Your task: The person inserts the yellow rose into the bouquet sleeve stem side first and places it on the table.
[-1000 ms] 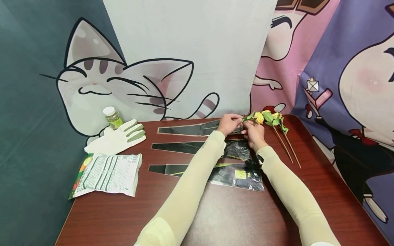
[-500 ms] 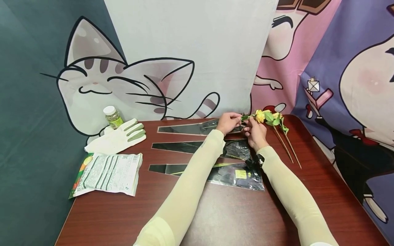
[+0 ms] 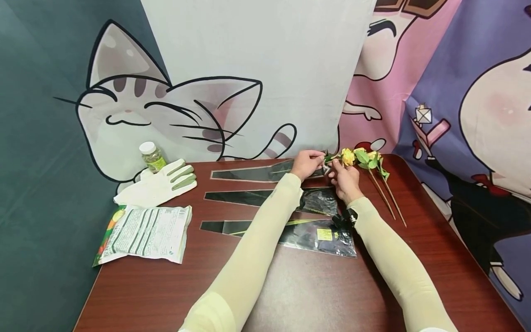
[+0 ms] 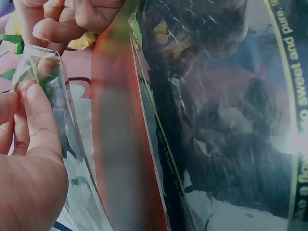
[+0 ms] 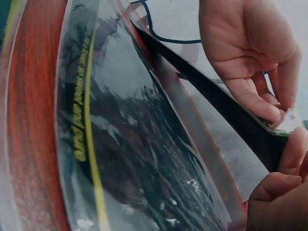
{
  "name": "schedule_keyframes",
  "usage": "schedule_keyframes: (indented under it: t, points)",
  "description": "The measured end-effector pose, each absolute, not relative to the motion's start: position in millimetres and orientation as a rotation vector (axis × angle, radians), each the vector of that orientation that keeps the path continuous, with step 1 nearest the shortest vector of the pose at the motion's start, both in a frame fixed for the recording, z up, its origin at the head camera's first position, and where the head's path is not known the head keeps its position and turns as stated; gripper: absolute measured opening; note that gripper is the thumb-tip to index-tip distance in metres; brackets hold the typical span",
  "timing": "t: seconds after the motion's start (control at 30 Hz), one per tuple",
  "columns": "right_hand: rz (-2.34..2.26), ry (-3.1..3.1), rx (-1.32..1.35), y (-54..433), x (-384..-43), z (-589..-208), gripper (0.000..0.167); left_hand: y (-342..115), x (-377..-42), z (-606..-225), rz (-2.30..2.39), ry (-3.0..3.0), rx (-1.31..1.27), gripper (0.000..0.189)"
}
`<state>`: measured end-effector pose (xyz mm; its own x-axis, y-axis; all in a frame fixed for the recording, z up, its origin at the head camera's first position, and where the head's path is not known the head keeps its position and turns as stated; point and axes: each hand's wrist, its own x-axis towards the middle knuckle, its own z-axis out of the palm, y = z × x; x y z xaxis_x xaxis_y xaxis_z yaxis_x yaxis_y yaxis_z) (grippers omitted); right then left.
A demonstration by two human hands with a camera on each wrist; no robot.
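Note:
My left hand pinches the mouth of the farthest clear-and-black flower sleeve, at the back of the table. Seen from the left wrist, its thumb and fingers grip the clear plastic mouth. Opposite, my right hand holds the sleeve's dark edge between thumb and finger. Green leaves lie right at the mouth, beside a yellow rose whose stem is hidden. Two more roses lie to the right, their brown stems pointing toward me.
Two more flower sleeves lie nearer on the brown table, partly under my forearms. At left are white gloves, a printed bag and a white-lidded jar. A cartoon curtain hangs directly behind the table.
My right fingers have risen slightly toward the sleeve's mouth. Over the last half second the nearest yellow rose head has shifted a little left. The left hand stays nearly in place.

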<state>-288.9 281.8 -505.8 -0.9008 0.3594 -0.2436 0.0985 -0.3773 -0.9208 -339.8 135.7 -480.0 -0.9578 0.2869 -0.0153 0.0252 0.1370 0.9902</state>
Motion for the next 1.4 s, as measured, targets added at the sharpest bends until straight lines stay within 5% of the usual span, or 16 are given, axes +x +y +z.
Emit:
schedule_keyframes:
  t: [0.97, 1.17, 1.4]
  points:
    - [2.777, -1.548, -0.283, 292, -283, -505, 0.006, 132, -343, -478, 1.912, 2.251, 0.365, 0.020]
    - [2.793, -1.543, -0.296, 300, -278, -501, 0.022, 128, -343, -479, 1.911, 2.231, 0.365, 0.022]
    - [2.685, -1.667, -0.232, 302, -278, -504, 0.015, 126, -341, -478, 1.874, 2.266, 0.347, 0.022]
